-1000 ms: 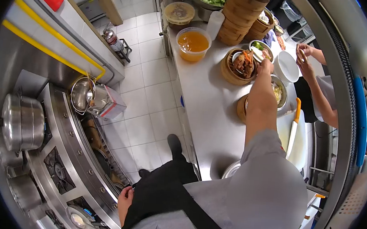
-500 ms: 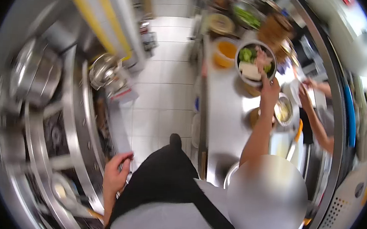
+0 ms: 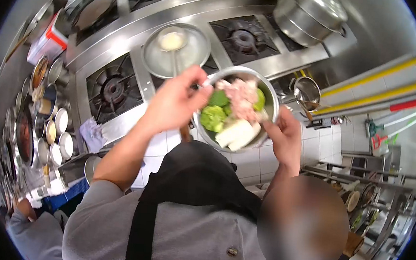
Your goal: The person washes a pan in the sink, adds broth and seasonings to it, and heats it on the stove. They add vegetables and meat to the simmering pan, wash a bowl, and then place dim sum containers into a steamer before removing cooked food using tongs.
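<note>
In front of my body I hold up a round metal bowl [image 3: 272, 98]. Broccoli [image 3: 213, 118], pale pink raw meat [image 3: 242, 97], white blocks [image 3: 237, 134] that look like tofu and a bit of green at the right side fill it. My right hand [image 3: 285, 138] grips the bowl's right rim, thumb on the inside. My left hand [image 3: 173, 103] is closed at the left rim, thumb and forefinger curled about the edge. Beyond it, a wide pan [image 3: 155, 60] holds a ladle [image 3: 171, 41] with something pale in its cup. A wooden handle [image 3: 185, 132] shows below my left hand.
Gas burners [image 3: 114, 88] flank the pan. A big steel pot [image 3: 309, 18] stands at the back right, a small steel pot [image 3: 306, 93] hangs nearer. Several small containers [image 3: 61, 120] line the left side. Another person's grey sleeve [image 3: 38, 234] is at lower left.
I have turned from the steel counter to the stove. The bowl, held out in my right hand before, is now close to my body, and my left hand has come up to it.
</note>
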Action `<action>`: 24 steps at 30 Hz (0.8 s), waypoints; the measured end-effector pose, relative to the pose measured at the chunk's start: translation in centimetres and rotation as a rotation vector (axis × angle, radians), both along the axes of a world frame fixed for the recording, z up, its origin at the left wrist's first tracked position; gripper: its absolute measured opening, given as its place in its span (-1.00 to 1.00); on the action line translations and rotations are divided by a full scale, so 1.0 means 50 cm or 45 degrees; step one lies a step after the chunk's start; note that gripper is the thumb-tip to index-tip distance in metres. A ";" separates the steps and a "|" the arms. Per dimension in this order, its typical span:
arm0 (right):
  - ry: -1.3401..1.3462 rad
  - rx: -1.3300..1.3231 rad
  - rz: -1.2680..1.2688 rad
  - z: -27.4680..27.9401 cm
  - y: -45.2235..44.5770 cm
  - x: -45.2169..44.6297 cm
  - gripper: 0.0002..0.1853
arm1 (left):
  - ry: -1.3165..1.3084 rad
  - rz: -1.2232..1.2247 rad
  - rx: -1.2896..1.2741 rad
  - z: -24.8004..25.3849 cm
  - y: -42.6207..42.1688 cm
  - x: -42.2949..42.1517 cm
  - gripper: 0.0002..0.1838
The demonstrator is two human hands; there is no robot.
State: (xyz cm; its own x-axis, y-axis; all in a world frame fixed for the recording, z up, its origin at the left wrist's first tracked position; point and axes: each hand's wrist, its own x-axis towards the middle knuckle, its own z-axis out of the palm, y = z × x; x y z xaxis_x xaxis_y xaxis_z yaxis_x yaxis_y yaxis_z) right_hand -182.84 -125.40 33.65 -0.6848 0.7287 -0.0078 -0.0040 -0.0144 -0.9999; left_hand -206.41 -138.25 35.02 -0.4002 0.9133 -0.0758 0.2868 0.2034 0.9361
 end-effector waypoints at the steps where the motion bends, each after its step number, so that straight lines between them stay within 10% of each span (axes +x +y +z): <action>1: -0.065 0.042 0.073 -0.007 0.014 -0.048 -0.87 | -0.012 0.028 0.061 -0.001 -0.026 -0.052 -0.87; 4: 0.181 -0.417 0.167 -0.032 0.003 -0.228 -0.73 | -0.038 0.255 0.109 -0.015 -0.111 -0.194 -0.88; 12: -0.896 0.759 0.497 -0.190 -0.105 -0.354 -0.31 | 0.087 0.786 0.004 -0.125 -0.219 -0.367 -0.74; 18: -1.182 0.502 0.614 -0.279 -0.113 -0.421 -0.49 | -0.117 0.959 0.108 -0.184 -0.204 -0.364 -0.80; 21: -0.422 -1.139 0.317 -0.316 -0.096 -0.440 -0.70 | -0.249 1.061 0.256 -0.201 -0.203 -0.369 -0.74; 24: -0.202 -1.111 0.469 -0.292 -0.071 -0.422 -0.75 | -0.220 1.148 0.215 -0.193 -0.204 -0.379 -0.75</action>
